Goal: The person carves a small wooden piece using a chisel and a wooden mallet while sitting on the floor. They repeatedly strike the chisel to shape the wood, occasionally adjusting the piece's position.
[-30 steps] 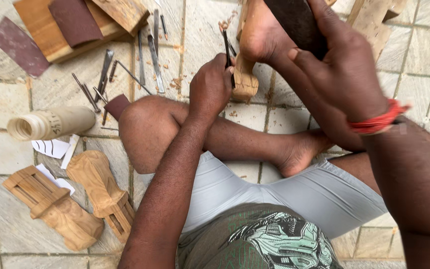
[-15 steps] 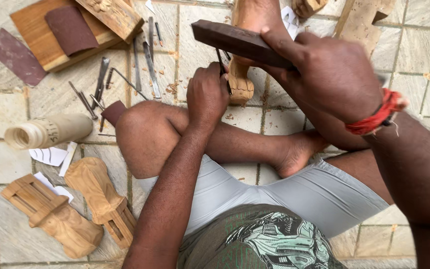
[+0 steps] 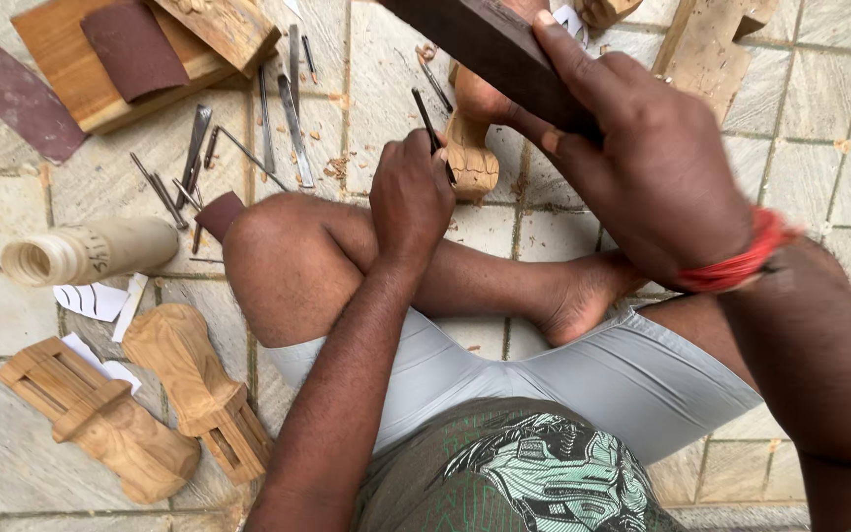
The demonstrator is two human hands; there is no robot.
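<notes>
My left hand [image 3: 411,197] is closed around a thin metal chisel [image 3: 425,116], whose lower end rests against a small pale wooden carving [image 3: 472,158] standing on the tiled floor, braced by my foot behind it. My right hand [image 3: 642,158] grips a dark wooden block [image 3: 475,44] used as a mallet, held raised above the chisel's top end. A red thread band [image 3: 741,261] circles my right wrist. I sit on the floor with my left knee [image 3: 278,246] bent and my other foot [image 3: 583,296] tucked in.
Several metal chisels [image 3: 283,89] lie on the tiles at upper left, beside boards with sandpaper sheets [image 3: 135,49]. A rolled paper [image 3: 91,251], paper cut-outs [image 3: 91,300] and two carved wooden pieces [image 3: 199,389] lie at left. More wood pieces [image 3: 711,44] sit at upper right.
My right hand has swung the dark block from high at the top edge down and over toward the chisel, then lifted it again slightly. My left hand keeps the chisel on the carving.
</notes>
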